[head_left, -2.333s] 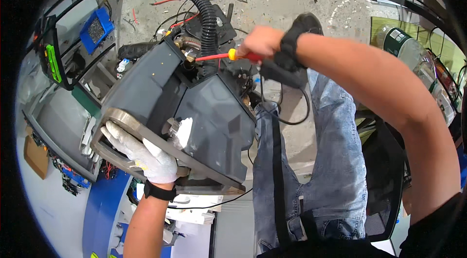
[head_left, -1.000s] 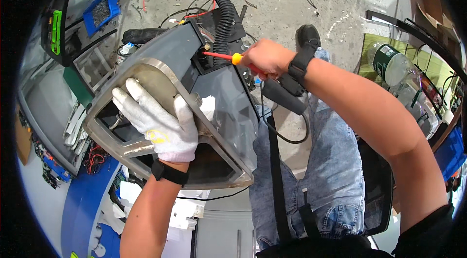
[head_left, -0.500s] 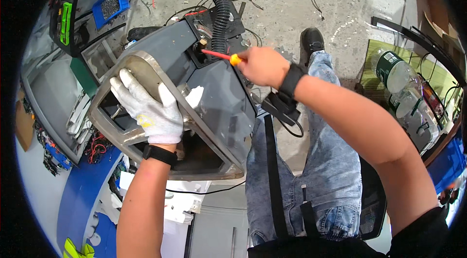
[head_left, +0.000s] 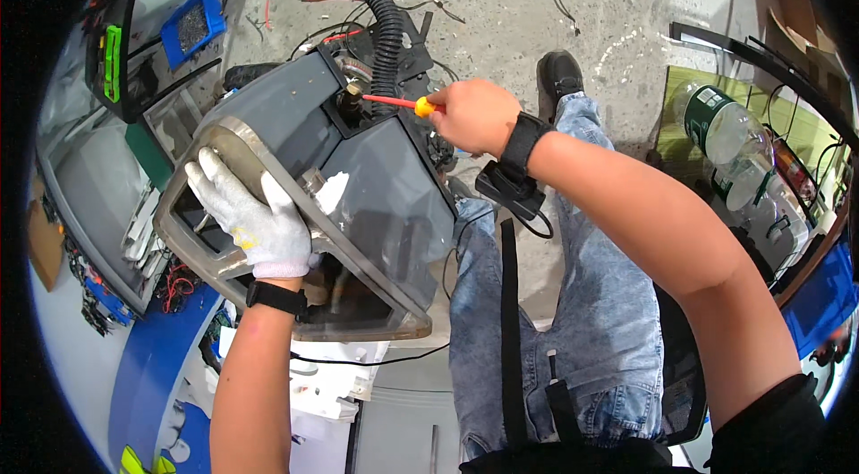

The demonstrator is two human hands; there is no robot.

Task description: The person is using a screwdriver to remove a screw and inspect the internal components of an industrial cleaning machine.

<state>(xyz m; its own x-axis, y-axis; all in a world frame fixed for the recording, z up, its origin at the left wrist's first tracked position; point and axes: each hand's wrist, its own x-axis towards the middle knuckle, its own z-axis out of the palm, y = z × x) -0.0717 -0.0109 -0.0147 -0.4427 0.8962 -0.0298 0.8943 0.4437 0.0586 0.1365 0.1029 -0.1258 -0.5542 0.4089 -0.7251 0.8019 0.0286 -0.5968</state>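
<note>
Red screwdriver (head_left: 394, 102) at the open end of a grey housing (head_left: 385, 179)
The right hand (head_left: 474, 116) grips it, tip at a brass fitting (head_left: 352, 91); the gloved left hand (head_left: 253, 216) lies open on the metal frame (head_left: 358, 261). A black hose (head_left: 386, 36) stands nearby.

Green bottle label (head_left: 699, 121), print illegible

The grey housing (head_left: 385, 192) has tilted since the first picture, bringing the openings of its metal frame (head_left: 240, 136) into view beside the left hand (head_left: 254, 216). The right hand (head_left: 480, 116) now covers the screwdriver's (head_left: 398, 103) red handle, which earlier showed past its fingers.
</note>
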